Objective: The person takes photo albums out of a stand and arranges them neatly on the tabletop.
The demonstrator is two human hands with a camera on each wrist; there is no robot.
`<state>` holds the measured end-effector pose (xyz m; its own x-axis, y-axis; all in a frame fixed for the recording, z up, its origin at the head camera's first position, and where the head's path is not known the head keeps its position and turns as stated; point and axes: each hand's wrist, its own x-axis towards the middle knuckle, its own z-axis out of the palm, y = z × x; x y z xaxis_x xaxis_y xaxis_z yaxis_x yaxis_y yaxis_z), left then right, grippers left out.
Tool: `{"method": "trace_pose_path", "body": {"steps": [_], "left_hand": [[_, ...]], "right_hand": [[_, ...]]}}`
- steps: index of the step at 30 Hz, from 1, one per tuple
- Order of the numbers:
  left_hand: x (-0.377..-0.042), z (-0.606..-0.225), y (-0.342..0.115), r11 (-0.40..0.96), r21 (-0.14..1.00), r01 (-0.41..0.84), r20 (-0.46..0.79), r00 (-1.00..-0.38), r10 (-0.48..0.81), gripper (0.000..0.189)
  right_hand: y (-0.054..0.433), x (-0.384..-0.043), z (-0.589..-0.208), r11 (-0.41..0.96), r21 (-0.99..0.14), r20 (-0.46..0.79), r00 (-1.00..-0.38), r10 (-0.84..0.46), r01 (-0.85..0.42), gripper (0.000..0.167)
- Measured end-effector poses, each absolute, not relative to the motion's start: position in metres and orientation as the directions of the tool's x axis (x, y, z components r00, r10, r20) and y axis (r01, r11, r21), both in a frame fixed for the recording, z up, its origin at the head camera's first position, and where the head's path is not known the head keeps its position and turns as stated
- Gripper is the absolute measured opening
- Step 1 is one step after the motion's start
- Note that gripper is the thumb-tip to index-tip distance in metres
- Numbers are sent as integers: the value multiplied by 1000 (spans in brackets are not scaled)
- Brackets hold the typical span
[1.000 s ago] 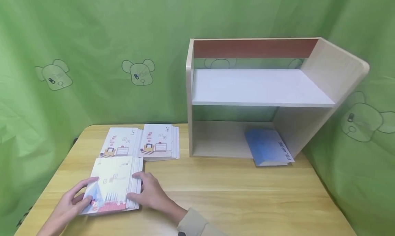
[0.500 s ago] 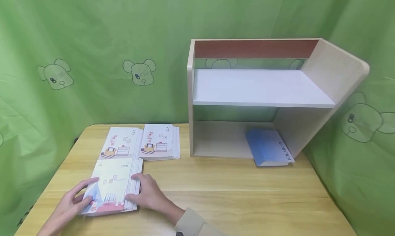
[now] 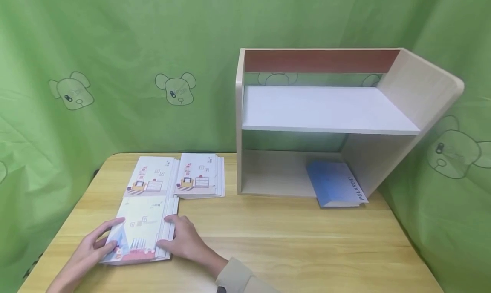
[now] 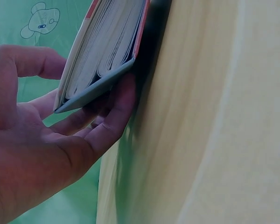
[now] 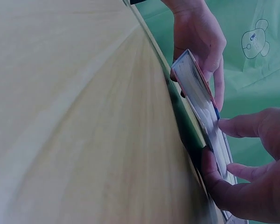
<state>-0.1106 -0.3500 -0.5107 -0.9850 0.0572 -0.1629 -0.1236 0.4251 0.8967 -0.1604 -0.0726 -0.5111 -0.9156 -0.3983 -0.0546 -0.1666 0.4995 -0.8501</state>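
Both hands hold a photo album with a pale cover and a blue and pink picture along its bottom, low over the left of the table. My left hand grips its left side; in the left wrist view, fingers curl beneath the album, with a dark shadow between it and the table. My right hand pinches the right side, where white layers stick out past the cover. Behind it lie two albums with yellow and red pictures, a left album and a right album. The held album reaches the left one's front edge.
A two-tier wooden bookshelf stands at the back right of the table. In its lower tier a blue album marked POLAROID lies by the right wall, its front end sticking out. A green curtain hangs behind.
My right hand has shifted slightly left, and the layers at the held album's right side stick out a little less. My left hand has kept its hold. The head view has shifted slightly.
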Motion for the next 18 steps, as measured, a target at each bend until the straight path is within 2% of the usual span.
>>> {"method": "trace_pose_path", "body": {"steps": [11, 18], "left_hand": [[-119, -512, -355, 463, 883, -80, -126, -990, 69, 59], [-119, -511, -357, 493, 866, -82, -130, -989, 65, 58]], "right_hand": [[-78, -165, -508, 526, -835, -76, -914, -400, -161, 64], [-82, -167, -507, 586, -781, -71, -903, -424, -214, 60]]}}
